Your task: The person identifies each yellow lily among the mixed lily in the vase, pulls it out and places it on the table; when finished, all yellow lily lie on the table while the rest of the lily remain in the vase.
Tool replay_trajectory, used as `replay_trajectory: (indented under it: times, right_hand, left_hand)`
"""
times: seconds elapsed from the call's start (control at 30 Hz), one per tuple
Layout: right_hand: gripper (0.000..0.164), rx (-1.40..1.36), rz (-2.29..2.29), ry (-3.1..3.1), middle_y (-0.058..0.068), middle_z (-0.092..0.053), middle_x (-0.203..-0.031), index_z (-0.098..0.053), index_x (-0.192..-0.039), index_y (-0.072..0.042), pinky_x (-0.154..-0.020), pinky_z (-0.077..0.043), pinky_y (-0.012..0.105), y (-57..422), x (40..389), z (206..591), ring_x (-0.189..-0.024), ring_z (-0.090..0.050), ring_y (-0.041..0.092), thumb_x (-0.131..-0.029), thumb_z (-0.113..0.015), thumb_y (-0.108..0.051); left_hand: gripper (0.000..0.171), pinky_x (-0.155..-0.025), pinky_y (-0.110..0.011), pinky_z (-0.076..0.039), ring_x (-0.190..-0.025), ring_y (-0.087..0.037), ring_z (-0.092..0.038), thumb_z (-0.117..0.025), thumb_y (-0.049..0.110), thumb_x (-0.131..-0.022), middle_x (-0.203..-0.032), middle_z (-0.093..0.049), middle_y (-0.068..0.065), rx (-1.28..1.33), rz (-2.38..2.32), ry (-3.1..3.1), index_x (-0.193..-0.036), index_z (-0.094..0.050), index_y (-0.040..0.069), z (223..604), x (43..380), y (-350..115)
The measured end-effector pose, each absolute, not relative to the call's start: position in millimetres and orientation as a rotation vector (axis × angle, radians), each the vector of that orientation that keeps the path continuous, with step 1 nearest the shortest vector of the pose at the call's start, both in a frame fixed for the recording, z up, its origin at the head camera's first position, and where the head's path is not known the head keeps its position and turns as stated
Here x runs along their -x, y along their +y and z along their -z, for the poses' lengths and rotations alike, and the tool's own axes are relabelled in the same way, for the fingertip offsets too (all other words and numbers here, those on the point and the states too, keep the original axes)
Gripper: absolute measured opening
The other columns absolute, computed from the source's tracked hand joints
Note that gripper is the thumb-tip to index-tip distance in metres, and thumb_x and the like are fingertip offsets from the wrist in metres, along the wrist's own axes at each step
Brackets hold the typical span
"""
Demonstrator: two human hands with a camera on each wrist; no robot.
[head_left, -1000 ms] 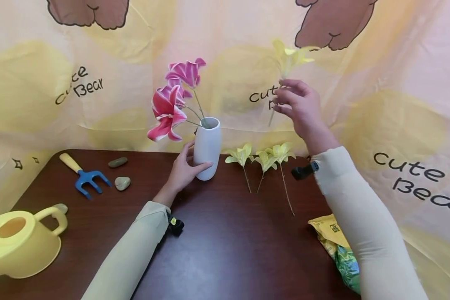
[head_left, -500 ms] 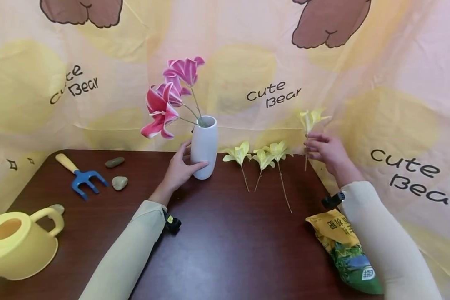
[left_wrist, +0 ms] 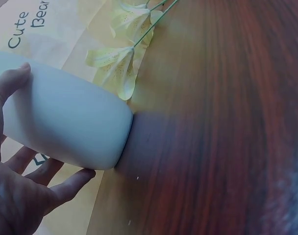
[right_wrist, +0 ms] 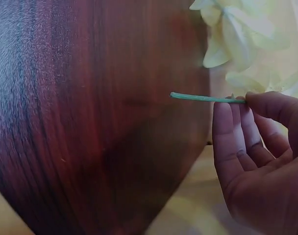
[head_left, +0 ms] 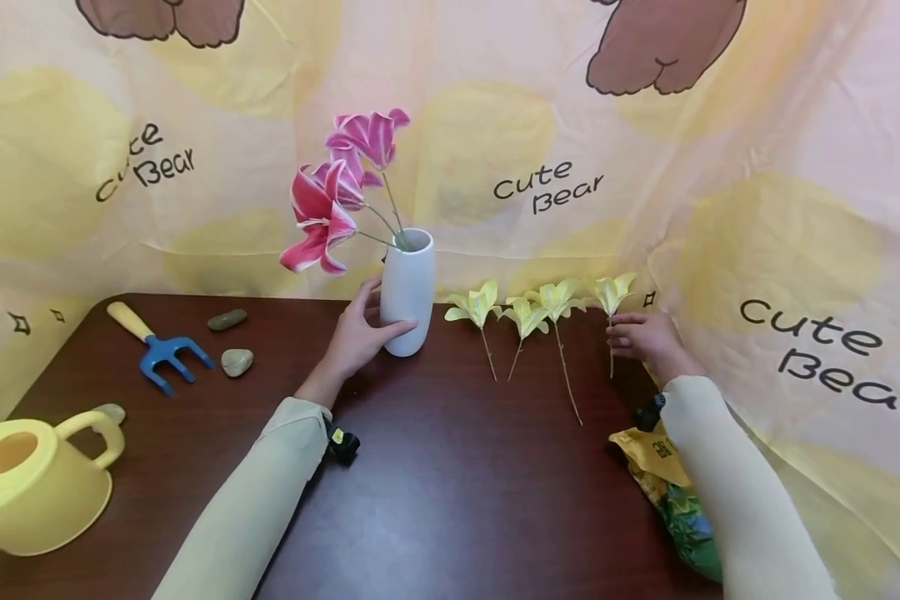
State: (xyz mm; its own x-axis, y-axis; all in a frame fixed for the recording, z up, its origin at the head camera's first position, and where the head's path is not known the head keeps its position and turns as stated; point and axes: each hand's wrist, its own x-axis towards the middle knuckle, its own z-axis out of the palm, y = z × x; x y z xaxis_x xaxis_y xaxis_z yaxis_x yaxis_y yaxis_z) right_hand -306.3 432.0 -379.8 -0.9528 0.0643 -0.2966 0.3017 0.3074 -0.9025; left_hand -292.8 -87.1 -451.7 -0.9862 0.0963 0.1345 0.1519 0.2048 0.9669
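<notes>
My left hand [head_left: 356, 333] grips the lower part of a white vase [head_left: 407, 296], thumb across its front and fingers behind. The vase stands upright at the back of the table, with pink artificial lilies [head_left: 318, 217] leaning left out of its mouth. In the left wrist view the thumb and fingers lie on either side of the vase [left_wrist: 70, 117]. At the right, my right hand [head_left: 652, 340] pinches the stem of a yellow artificial lily [head_left: 613, 293]. Its green stem [right_wrist: 203, 98] sticks out past the fingertips in the right wrist view. Several more yellow lilies [head_left: 525, 317] lie between both hands.
On the left are a blue hand fork [head_left: 168, 358] with a cream handle, a few stones [head_left: 237, 362] and a yellow watering can [head_left: 37, 487]. A yellow-green bag [head_left: 671, 492] lies partly under the right forearm. A printed cloth [head_left: 465, 167] hangs behind the table.
My right hand has come down and to the right with the yellow lily, from high before the cloth to the table's back right. My left hand still holds the vase in place.
</notes>
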Motion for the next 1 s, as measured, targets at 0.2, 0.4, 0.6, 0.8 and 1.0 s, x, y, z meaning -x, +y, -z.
replay_trajectory:
  times: [0.2, 0.4, 0.6, 0.8, 1.0]
  right_hand:
    - [0.044, -0.378, 1.640, 2.293, -0.009, -0.076, -0.083, -0.049, -0.154, 0.012, -0.083, -0.070, 0.030, 430.0, 305.3, 390.6, -0.080, -0.075, 0.007, -0.111, -0.056, 0.003]
    - [0.055, -0.386, 1.581, 2.265, -0.007, -0.080, -0.088, -0.043, -0.162, 0.014, -0.087, -0.070, 0.031, 427.7, 305.7, 398.8, -0.086, -0.079, 0.008, -0.111, -0.058, 0.001]
    - [0.061, -0.391, 1.569, 2.259, -0.009, -0.080, -0.092, -0.034, -0.167, 0.015, -0.089, -0.069, 0.030, 430.0, 310.7, 408.7, -0.089, -0.079, 0.006, -0.113, -0.057, -0.002]
    - [0.061, -0.393, 1.572, 2.268, -0.010, -0.081, -0.096, -0.035, -0.167, 0.015, -0.090, -0.069, 0.029, 435.7, 312.6, 414.1, -0.090, -0.078, 0.004, -0.114, -0.059, -0.005]
    - [0.057, -0.369, 1.571, 2.306, -0.016, -0.077, -0.086, -0.037, -0.164, 0.016, -0.087, -0.069, 0.028, 435.1, 304.8, 402.2, -0.086, -0.077, 0.002, -0.114, -0.056, -0.003]
  left_hand:
    - [0.093, -0.124, -0.069, -0.049, -0.150, -0.041, -0.057, -0.094, 0.046, -0.091, -0.165, -0.056, -0.012, 0.254, 1.950, -2.394, -0.168, -0.042, 0.037, 455.3, 292.8, -85.5]
    - [0.094, -0.124, -0.071, -0.049, -0.150, -0.043, -0.056, -0.095, 0.045, -0.091, -0.165, -0.056, -0.013, 0.257, 1.948, -2.393, -0.168, -0.042, 0.037, 455.4, 291.6, -86.4]
    - [0.096, -0.124, -0.070, -0.048, -0.152, -0.042, -0.056, -0.096, 0.049, -0.089, -0.166, -0.055, -0.012, 0.238, 1.940, -2.407, -0.168, -0.042, 0.038, 456.8, 291.0, -88.5]
    - [0.096, -0.126, -0.069, -0.047, -0.154, -0.040, -0.054, -0.095, 0.048, -0.090, -0.168, -0.054, -0.011, 0.215, 1.952, -2.407, -0.169, -0.041, 0.038, 456.7, 291.1, -87.4]
    - [0.096, -0.127, -0.066, -0.047, -0.155, -0.038, -0.054, -0.093, 0.048, -0.092, -0.168, -0.054, -0.011, 0.234, 1.953, -2.425, -0.171, -0.041, 0.031, 454.2, 285.8, -85.2]
